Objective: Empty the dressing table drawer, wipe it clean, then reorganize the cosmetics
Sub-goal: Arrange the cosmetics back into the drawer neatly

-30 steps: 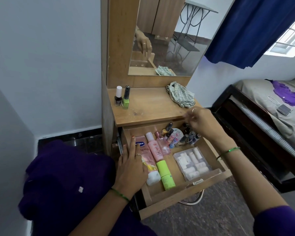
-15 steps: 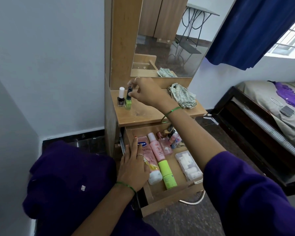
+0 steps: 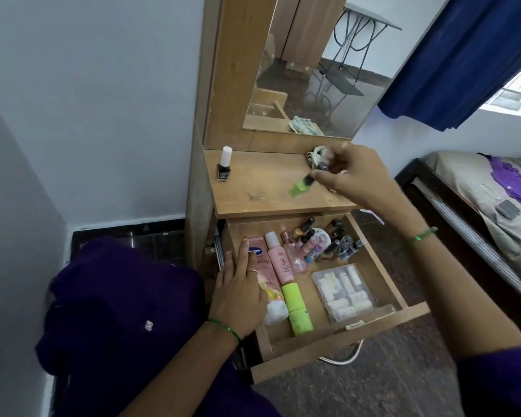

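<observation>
The wooden drawer (image 3: 382, 322) stands pulled out under the dressing table top (image 3: 262, 191). Inside lie pink tubes (image 3: 278, 260), a lime green stick (image 3: 297, 310), a clear box of small white pieces (image 3: 345, 291) and several small bottles (image 3: 328, 242) at the back. My left hand (image 3: 238, 293) rests flat on the drawer's left edge and the pink tube there. My right hand (image 3: 352, 176) hovers over the table top, pinching a green nail polish bottle (image 3: 300, 188) by its dark cap, tilted. A black nail polish bottle with a white cap (image 3: 224, 165) stands upright on the table top.
A crumpled checked cloth (image 3: 315, 155) lies on the table top behind my right hand, below the mirror (image 3: 319, 70). A bed (image 3: 478, 212) with a dark frame stands close on the right. Purple fabric (image 3: 118, 311) covers my lap at the left. White wall lies left.
My right hand went from the drawer's back up to the two bottles on the table top, took the green nail polish and carried it right. My left hand stayed put.
</observation>
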